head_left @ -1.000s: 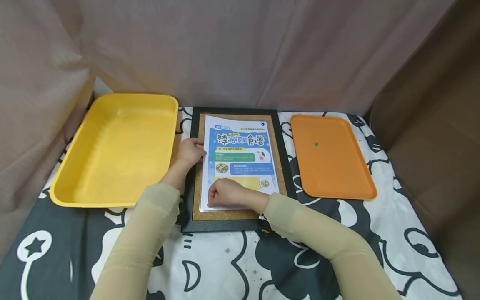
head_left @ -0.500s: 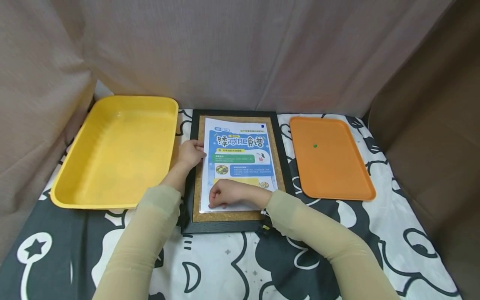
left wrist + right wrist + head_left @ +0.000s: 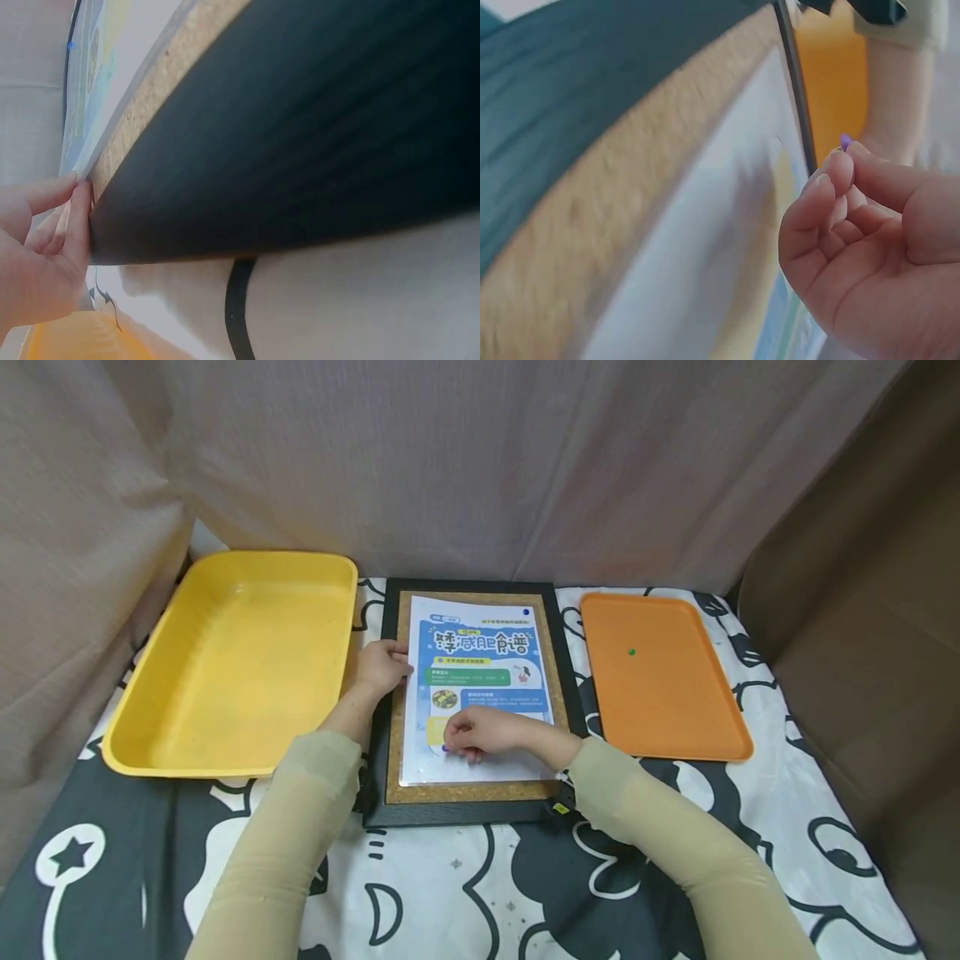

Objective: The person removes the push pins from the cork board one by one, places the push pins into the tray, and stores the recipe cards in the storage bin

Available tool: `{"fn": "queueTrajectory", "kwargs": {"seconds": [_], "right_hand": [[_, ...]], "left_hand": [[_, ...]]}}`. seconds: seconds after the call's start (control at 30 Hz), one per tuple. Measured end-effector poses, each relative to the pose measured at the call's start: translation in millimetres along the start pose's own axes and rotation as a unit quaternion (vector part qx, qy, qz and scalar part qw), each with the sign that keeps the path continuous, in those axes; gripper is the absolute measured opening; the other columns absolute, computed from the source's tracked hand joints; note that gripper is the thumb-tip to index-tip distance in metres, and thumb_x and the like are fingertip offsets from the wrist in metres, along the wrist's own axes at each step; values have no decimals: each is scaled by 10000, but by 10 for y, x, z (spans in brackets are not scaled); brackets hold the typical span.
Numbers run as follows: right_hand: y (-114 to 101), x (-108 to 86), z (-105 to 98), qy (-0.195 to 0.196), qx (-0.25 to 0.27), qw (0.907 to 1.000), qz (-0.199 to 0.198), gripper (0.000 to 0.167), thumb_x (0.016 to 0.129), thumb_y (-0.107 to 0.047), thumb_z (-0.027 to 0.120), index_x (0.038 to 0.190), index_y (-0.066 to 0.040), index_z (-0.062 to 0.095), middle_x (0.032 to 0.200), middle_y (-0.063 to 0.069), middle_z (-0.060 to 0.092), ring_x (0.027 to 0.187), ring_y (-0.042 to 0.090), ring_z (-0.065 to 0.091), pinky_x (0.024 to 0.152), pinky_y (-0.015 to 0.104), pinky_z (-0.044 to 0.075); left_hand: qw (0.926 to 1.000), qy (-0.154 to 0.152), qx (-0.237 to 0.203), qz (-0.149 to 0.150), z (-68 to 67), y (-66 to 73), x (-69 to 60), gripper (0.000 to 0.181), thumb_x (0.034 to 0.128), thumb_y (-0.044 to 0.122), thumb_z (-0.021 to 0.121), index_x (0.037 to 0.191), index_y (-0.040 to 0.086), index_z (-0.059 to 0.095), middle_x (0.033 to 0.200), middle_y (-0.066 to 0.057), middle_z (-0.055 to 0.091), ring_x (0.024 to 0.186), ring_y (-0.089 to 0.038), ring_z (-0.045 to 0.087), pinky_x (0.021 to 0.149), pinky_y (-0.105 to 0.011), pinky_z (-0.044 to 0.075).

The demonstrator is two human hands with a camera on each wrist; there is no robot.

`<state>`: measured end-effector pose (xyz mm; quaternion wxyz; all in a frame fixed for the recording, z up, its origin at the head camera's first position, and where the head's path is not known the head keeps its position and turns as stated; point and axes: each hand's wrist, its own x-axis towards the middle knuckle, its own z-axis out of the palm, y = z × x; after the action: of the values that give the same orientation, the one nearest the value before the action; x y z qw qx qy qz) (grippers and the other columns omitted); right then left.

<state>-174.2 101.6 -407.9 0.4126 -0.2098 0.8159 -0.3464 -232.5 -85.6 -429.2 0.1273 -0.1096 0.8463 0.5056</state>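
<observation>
A printed sheet (image 3: 480, 652) with a blue design lies on a cork board (image 3: 450, 793) in a black frame (image 3: 465, 814). My left hand (image 3: 381, 667) rests at the sheet's left edge. In the left wrist view, my fingertips (image 3: 81, 191) touch the sheet's edge and the cork beside it. Over the lower part of the sheet, my right hand (image 3: 491, 732) pinches a small purple thumbtack (image 3: 845, 141) between thumb and curled index finger. A dark blue tack (image 3: 526, 612) sits at the sheet's top right corner.
To the left stands a deep yellow tray (image 3: 225, 652). A flat orange tray (image 3: 667, 693) lies right of the board, with a small green tack (image 3: 632, 652) on it. A patterned cloth (image 3: 450, 893) covers the table, and curtains (image 3: 450, 468) hang behind.
My right hand has moved from near the sheet's lower left corner to the right and slightly up; the purple tack now shows at its fingertips. My left hand has stayed in place.
</observation>
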Motion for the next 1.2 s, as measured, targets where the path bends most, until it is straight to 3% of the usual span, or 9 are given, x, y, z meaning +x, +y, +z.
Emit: {"fn": "queueTrajectory", "kwargs": {"seconds": [0.23, 0.5, 0.73, 1.07, 1.2], "right_hand": [[56, -158, -218, 473, 436, 9976, 251, 200, 960, -153, 501, 940, 17, 603, 645, 1, 527, 564, 108, 488, 540, 197, 399], [107, -296, -438, 877, 379, 9952, 232, 240, 967, -154, 486, 1009, 49, 607, 673, 14, 551, 617, 120, 516, 628, 243, 475], [171, -420, -588, 1117, 399, 9927, 209, 251, 977, -159, 471, 1015, 65, 575, 673, 14, 517, 630, 139, 492, 661, 309, 468], [347, -655, -801, 1591, 626, 9837, 554, 264, 977, -151, 472, 1059, 87, 549, 663, 3, 508, 625, 123, 491, 631, 251, 470], [433, -776, -894, 1733, 654, 9814, 506, 259, 981, -142, 461, 1039, 102, 526, 695, 19, 506, 651, 131, 497, 627, 216, 461]], "left_hand": [[9999, 26, -13, -137, 8, -13, 17, 368, 916, 66, 565, 1279, 26, 522, 1119, -155, 632, 969, -262, 633, 879, -351, 538], [9998, 37, -55, -188, 10, -27, 12, 380, 915, 66, 569, 1289, 35, 517, 1117, -152, 632, 972, -261, 627, 887, -354, 535], [9998, 25, -89, -170, 7, -28, 13, 374, 913, 61, 570, 1282, 28, 518, 1106, -153, 631, 970, -261, 629, 885, -355, 536], [9998, 91, -68, -145, 25, -10, 29, 360, 901, 43, 577, 1259, 21, 544, 1076, -151, 626, 952, -255, 627, 858, -335, 547], [9998, 101, -58, -136, 24, -5, 29, 358, 902, 47, 579, 1258, 25, 546, 1062, -142, 621, 943, -250, 623, 858, -333, 547]]}}
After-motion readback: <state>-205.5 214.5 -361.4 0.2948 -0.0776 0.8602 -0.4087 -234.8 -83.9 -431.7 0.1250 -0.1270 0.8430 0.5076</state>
